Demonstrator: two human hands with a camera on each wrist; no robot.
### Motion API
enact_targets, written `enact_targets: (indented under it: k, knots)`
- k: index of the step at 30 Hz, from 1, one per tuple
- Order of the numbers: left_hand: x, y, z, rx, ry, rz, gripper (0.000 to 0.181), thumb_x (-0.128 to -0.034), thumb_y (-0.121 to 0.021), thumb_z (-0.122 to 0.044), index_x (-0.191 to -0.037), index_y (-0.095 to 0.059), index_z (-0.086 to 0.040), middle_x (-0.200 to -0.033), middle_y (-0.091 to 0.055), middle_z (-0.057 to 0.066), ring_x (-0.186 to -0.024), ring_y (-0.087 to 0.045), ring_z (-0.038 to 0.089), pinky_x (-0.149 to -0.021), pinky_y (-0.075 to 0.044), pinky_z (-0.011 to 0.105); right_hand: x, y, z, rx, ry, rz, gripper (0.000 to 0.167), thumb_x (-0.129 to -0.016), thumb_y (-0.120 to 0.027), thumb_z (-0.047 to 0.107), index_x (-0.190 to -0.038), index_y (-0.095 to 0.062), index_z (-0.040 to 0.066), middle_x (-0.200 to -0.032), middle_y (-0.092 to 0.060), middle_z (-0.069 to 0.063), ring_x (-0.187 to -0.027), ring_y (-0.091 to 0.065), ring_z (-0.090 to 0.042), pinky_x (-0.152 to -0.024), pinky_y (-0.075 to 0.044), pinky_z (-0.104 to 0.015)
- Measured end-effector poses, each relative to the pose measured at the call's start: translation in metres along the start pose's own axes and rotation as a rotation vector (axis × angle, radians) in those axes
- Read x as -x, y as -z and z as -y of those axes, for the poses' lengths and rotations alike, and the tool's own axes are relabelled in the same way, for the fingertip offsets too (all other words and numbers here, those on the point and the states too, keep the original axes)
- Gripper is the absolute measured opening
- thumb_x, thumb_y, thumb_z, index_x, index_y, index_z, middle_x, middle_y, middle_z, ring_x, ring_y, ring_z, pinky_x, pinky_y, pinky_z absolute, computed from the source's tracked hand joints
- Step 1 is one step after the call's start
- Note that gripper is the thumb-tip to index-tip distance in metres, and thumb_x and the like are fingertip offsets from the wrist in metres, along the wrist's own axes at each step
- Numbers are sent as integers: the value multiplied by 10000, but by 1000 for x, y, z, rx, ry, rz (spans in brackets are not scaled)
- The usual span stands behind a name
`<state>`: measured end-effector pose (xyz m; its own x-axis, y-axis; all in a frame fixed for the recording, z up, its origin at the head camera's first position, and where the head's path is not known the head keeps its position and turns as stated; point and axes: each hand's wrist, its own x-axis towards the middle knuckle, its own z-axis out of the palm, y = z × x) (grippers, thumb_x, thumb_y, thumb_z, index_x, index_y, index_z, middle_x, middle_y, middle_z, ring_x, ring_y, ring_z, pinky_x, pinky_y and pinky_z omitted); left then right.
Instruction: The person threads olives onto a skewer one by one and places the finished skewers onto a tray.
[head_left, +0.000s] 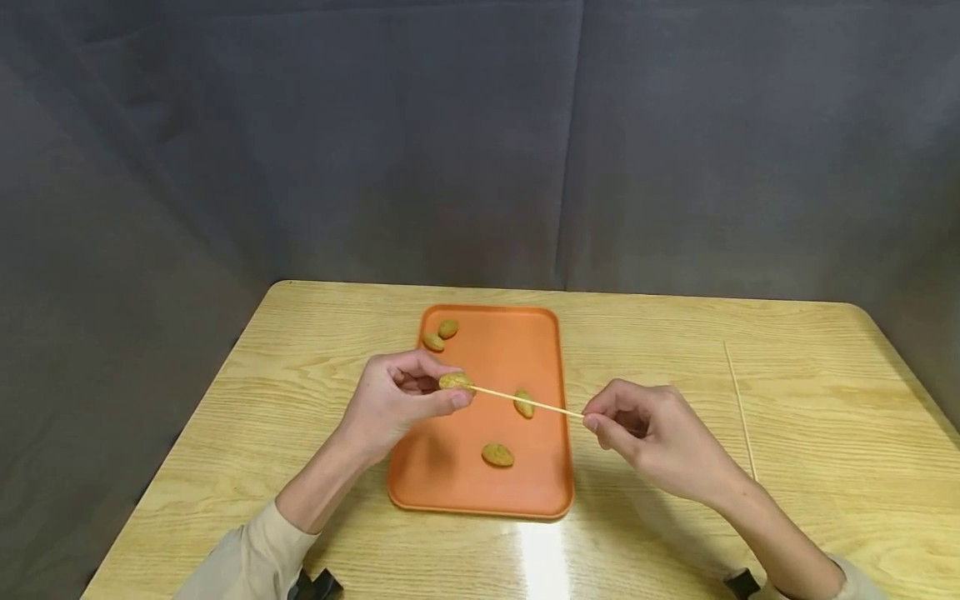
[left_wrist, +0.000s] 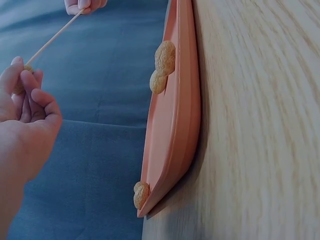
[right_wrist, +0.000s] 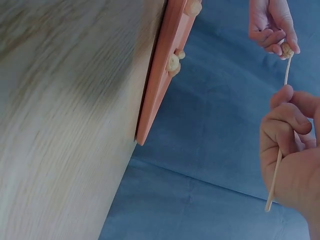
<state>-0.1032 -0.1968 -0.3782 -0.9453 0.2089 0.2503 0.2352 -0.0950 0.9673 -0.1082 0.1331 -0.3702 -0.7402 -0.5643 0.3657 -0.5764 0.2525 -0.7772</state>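
- My left hand (head_left: 397, 396) pinches a peanut (head_left: 456, 381) above the orange tray (head_left: 510, 350), probably steadying it against the thin stick (head_left: 543, 406).
- My right hand (head_left: 660, 437) pinches that stick, its tail running past my palm, likely for aim.
- Four more peanuts (head_left: 498, 455) lie on the tray; a second stick (head_left: 738, 400) lies right.
- Wooden table (head_left: 315, 358) below, dark cloth (head_left: 420, 150) beyond.

Right hand (right_wrist: 296, 167) pinches a thin stick (right_wrist: 274, 181); its far end meets a nut (right_wrist: 287, 50) held by the left hand (right_wrist: 271, 24).

Looks fwd/down from head. From wrists: low, close, prob. rolled sideways, sharing tray (head_left: 480, 492) & stick (head_left: 551, 407) w/ head.
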Motion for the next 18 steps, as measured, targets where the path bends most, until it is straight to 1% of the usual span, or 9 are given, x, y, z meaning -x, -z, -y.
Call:
enact_targets:
  k: [3, 5, 8, 11, 13, 15, 18]
  knots:
    - [-1, -2, 1, 46, -9, -6, 170, -832, -868, -89, -957, -757, -63, -989, -743, 150, -763, -686, 187, -716, -586, 295, -1, -3, 2, -24, -12, -25, 179, -959, -702, -2, -932, -679, 174, -699, -604, 47, -508, -471, -63, -403, -380, -237]
    - [-1, -5, 2, 113, -21, -30, 138, -880, -820, -73, -991, -741, -53, -968, -742, 136, -788, -688, 199, -766, -587, 318, -2, -7, 4, -44, -24, -44, 171, -960, -701, 1, -933, -676, 168, -705, -606, 36, -510, -486, -75, -411, -397, -244]
    - [-1, -14, 5, 247, -50, -102, 130, -965, -724, -84, -1080, -711, -25, -993, -724, 113, -825, -669, 197, -843, -572, 329, -2, -16, 7, -78, -51, -59, 136, -976, -692, 33, -943, -666, 163, -714, -596, 16, -518, -494, -86, -430, -419, -255]
    - [1, -25, 6, 378, -64, -174, 273, -1035, -610, -178, -1230, -659, 7, -1100, -685, 114, -988, -664, 214, -956, -528, 348, -1, -29, 11, -136, -88, -25, 94, -1007, -664, 76, -974, -646, 162, -709, -588, -12, -518, -482, -84, -433, -408, -255]
    - [2, -32, 6, 448, -51, -199, 380, -1054, -543, -254, -1313, -611, 15, -1181, -652, 123, -1102, -631, 236, -1040, -470, 375, 1, -36, 15, -200, -118, 15, 95, -1026, -632, 75, -991, -630, 164, -698, -582, -34, -501, -459, -85, -417, -388, -245]
    - [2, -37, 5, 533, -18, -218, 441, -1056, -508, -299, -1368, -575, 6, -1246, -626, 119, -1182, -586, 241, -1101, -408, 392, 2, -42, 19, -270, -146, 49, 99, -1039, -601, 57, -1000, -616, 147, -686, -583, -58, -470, -427, -88, -390, -359, -233]
    - [3, -41, 3, 631, 36, -260, 457, -1045, -517, -315, -1379, -567, -7, -1271, -612, 112, -1205, -560, 240, -1129, -368, 387, 2, -47, 24, -335, -173, 55, 83, -1043, -583, 42, -995, -606, 106, -671, -576, -76, -429, -377, -91, -357, -324, -220]
